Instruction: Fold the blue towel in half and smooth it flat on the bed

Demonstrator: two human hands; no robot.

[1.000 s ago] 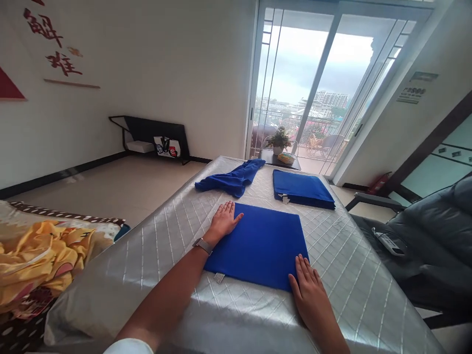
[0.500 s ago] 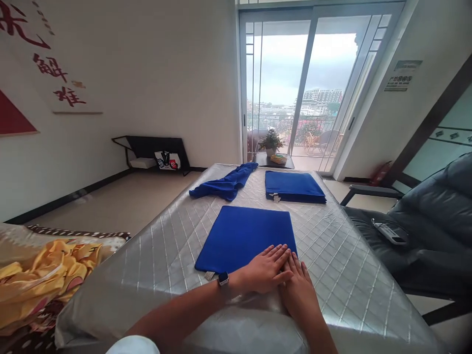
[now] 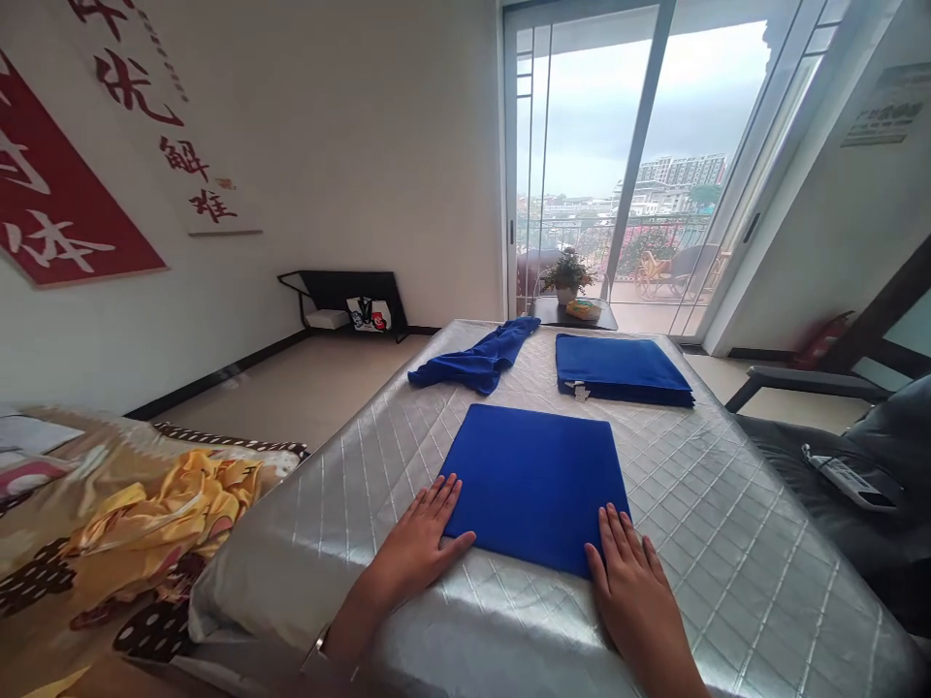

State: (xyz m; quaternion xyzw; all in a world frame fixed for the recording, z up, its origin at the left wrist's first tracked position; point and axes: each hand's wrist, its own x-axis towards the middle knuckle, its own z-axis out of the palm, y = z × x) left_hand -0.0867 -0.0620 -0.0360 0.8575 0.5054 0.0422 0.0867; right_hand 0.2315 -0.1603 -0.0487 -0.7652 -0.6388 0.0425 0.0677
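A flat, squared-off blue cloth (image 3: 534,475) lies on the silver quilted cover (image 3: 349,485) in front of me. My left hand (image 3: 426,523) rests palm down at its near left corner, fingers stretched out. On the near right corner lies my right hand (image 3: 626,553), also flat, its fingertips on the fabric. Neither hand grips anything. Farther back to the right sits a stack of folded blue cloths (image 3: 622,368) with white tags at its near edge. A crumpled blue cloth (image 3: 480,356) is spread loosely to the left of that stack.
To the left, a patterned blanket (image 3: 44,543) carries a heap of yellow fabric (image 3: 196,494). A black armchair (image 3: 807,436) with a white power strip (image 3: 850,480) on it stands at right. Beyond the bed is a small table (image 3: 545,312) with a potted plant (image 3: 567,276).
My left hand has left its place over the right one and moved to the cloth's left corner. The right hand stays near the right corner. The view has turned left.
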